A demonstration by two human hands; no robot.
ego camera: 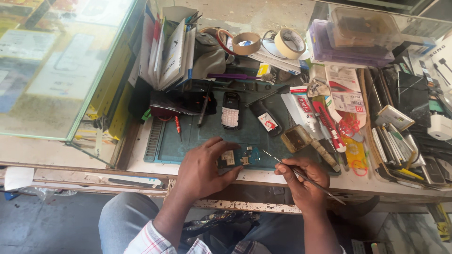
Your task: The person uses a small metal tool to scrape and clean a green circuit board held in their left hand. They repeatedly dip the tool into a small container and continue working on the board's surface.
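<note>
My left hand [203, 170] rests on the front edge of a green work mat [207, 134] and pins down a small circuit board [235, 158] with its fingers. Gripped in my right hand [301, 178] is a thin metal probe [282, 162], held like a pen. The probe's tip points toward the right end of the board, just short of it. Farther back on the mat lie a phone keypad shell [230, 110] and a dark phone body [266, 118].
A glass display case [61, 70] stands at the left. Booklets [167, 51], tape rolls [247, 43] and plastic boxes [353, 37] crowd the back. A red utility knife [327, 124], a glue tube [306, 110], a red screwdriver [178, 126] and stacked phone parts [405, 136] sit around the mat.
</note>
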